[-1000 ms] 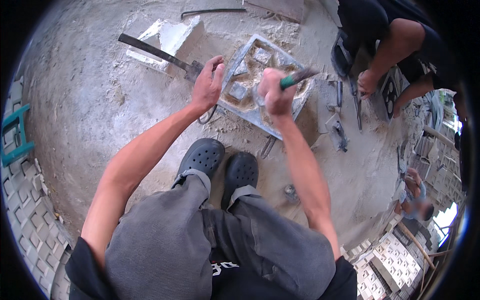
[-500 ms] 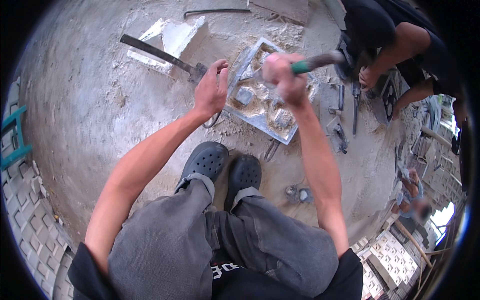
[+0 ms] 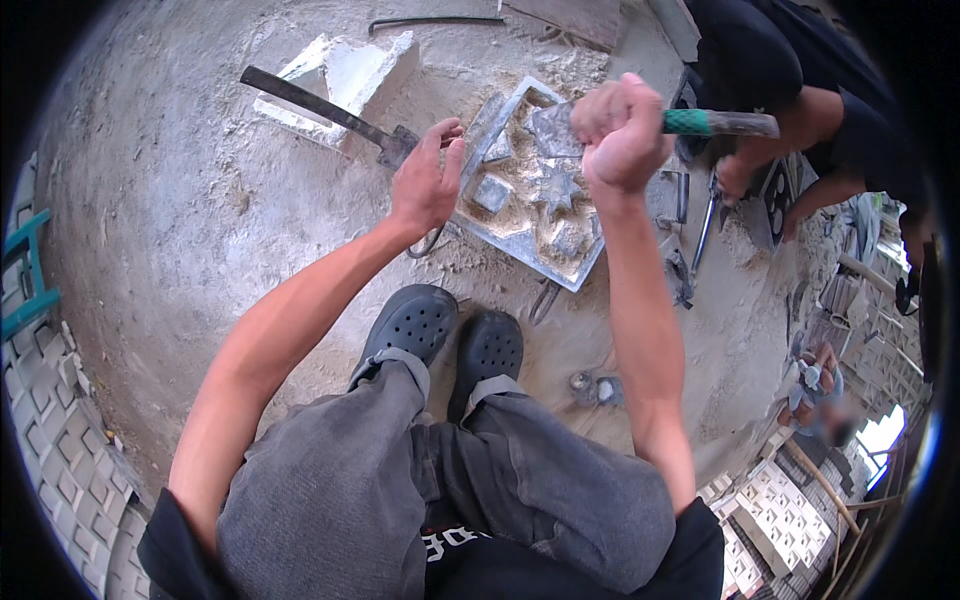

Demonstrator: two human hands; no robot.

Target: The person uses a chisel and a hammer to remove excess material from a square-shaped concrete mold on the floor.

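My right hand [image 3: 625,140] is closed round a tool with a green textured grip [image 3: 690,122] and a greyish-brown end pointing right. My fist hides the rest of it. Below and left of the fist lies a shallow metal frame [image 3: 535,262], tilted on the ground. Pale sandy powder fills it around grey shapes, among them a square block [image 3: 491,193] and a star [image 3: 556,189]. Beside the frame's left edge, my left hand [image 3: 430,180] is held open with slightly curled fingers. Nearest to it is the end of a long dark metal bar [image 3: 310,103].
A broken white block [image 3: 365,75] lies under the bar. Farther off is a bent rod [image 3: 435,21]. At the right a co-worker [image 3: 830,110] crouches close to the frame, with a long metal tool [image 3: 704,235] by their hand. My dark clogs [image 3: 418,320] stand at the near side.
My right hand has moved up and right with the green-gripped tool, uncovering more of the frame. My left hand has barely moved. The co-worker's hand and metal tool have shifted slightly.
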